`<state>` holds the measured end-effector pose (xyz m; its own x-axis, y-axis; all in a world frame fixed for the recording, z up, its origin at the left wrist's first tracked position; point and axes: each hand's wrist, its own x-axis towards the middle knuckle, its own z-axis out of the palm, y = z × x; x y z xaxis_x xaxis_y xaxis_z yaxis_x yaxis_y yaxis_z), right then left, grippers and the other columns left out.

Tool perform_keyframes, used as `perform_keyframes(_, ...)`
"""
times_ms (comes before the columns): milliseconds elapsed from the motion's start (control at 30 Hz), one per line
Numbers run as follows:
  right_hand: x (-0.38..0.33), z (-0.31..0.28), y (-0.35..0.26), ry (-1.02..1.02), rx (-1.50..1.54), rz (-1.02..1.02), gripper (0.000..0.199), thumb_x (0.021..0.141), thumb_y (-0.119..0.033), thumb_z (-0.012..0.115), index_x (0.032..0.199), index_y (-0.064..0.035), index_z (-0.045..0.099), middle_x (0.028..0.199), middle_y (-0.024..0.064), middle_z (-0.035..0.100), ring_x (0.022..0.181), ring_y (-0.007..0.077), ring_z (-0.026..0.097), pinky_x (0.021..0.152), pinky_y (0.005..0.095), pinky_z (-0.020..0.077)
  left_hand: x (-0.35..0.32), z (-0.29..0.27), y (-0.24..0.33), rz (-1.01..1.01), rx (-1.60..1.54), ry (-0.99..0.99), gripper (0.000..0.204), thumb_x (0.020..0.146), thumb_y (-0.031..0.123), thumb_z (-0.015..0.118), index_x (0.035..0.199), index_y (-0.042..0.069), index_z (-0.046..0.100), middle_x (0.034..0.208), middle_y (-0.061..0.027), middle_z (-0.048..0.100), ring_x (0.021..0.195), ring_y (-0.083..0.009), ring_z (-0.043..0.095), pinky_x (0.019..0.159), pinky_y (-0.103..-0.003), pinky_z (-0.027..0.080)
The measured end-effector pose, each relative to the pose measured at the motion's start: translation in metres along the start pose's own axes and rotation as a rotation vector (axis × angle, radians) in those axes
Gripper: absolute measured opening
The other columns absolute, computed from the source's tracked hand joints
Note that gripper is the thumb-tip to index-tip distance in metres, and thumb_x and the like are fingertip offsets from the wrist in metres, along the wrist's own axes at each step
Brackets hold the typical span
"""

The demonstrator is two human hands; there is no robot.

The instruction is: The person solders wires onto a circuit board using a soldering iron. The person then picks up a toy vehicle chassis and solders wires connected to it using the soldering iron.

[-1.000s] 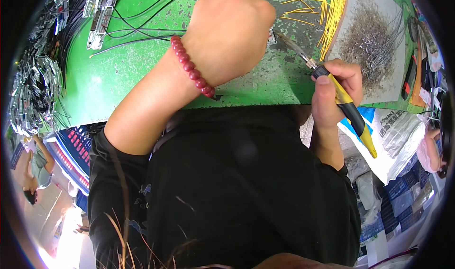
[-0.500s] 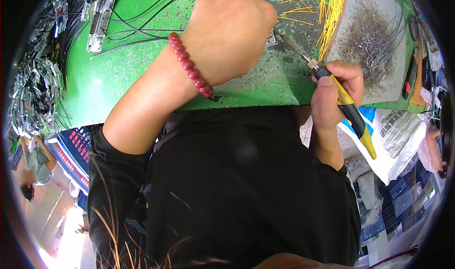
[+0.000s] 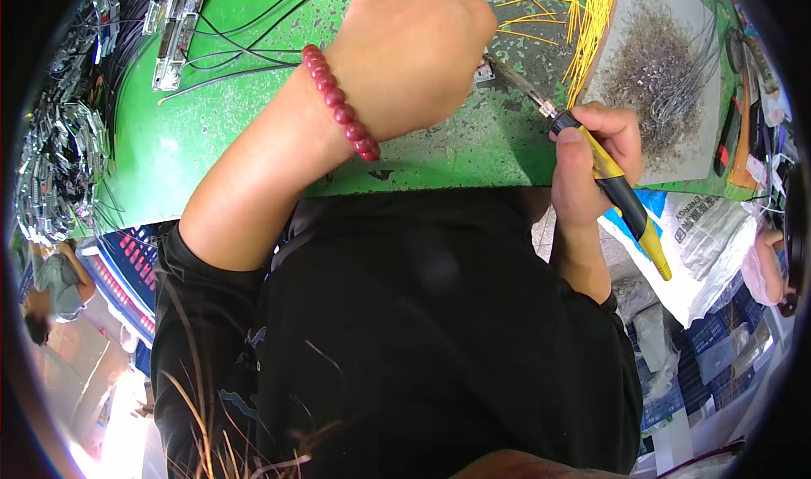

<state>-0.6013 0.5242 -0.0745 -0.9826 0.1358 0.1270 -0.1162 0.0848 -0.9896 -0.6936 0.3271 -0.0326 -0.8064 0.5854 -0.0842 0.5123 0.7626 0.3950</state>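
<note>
My right hand point(image 3: 596, 154) holds a soldering iron point(image 3: 623, 193) with a yellow and black handle, gripped pen-like between thumb and fingers. Its metal tip points up and left to a small silvery metal part point(image 3: 483, 73) that shows at the edge of my left hand point(image 3: 414, 57). That left hand is curled over the part, back of the hand up, and a string of red beads circles the wrist. Its fingertips are hidden, as is most of the part. Contact between tip and part cannot be made out. Black cables point(image 3: 245, 54) run toward my left hand from the left.
Yellow wires point(image 3: 583, 35) lie at the back beside a grey board point(image 3: 710, 133) with a dark heap of solder crumbs point(image 3: 650, 69). Metal housings point(image 3: 176, 44) on cables crowd the left of the green table point(image 3: 456, 171). Tools line the right edge. Another person point(image 3: 63, 280) is at far left.
The soldering iron and my right hand have shifted slightly up and left. My left hand has barely moved, its wrist a little higher.
</note>
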Motion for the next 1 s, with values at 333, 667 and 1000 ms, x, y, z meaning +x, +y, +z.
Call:
perform_keyframes(333,0.002,-0.004,0.006,0.034,0.095,-0.146,0.021,0.084,-0.011,0.064,0.094,0.0001,0.049,0.077,0.0105,0.057,0.065,0.0134,0.053,0.064,0.0262,0.0466,0.002,0.001,0.001,-0.041,0.007,-0.013,0.019,0.084,0.016,0.055,0.077,0.000,0.062,0.086,-0.0169,0.061,0.079,-0.0391,0.060,0.069,-0.048,0.049)
perform_keyframes(667,0.002,0.000,0.004,0.054,0.146,-0.161,0.023,0.084,-0.012,0.064,0.097,0.0005,0.050,0.079,0.0107,0.058,0.065,0.0124,0.054,0.062,0.0230,0.0456,0.001,0.001,-0.001,-0.022,0.000,0.012,0.018,0.083,0.015,0.054,0.077,0.000,0.062,0.085,-0.0172,0.061,0.079,-0.0393,0.060,0.069,-0.048,0.049)
perform_keyframes(1000,-0.004,-0.001,-0.004,-0.035,0.007,-0.111,0.033,0.083,-0.006,0.072,0.109,0.0005,0.053,0.094,0.0058,0.058,0.080,0.0081,0.054,0.073,0.0221,0.0440,-0.019,0.010,-0.011,0.025,-0.210,0.163,0.006,0.076,0.007,0.066,0.079,0.003,0.062,0.081,-0.0104,0.061,0.075,-0.0320,0.060,0.066,-0.038,0.049)
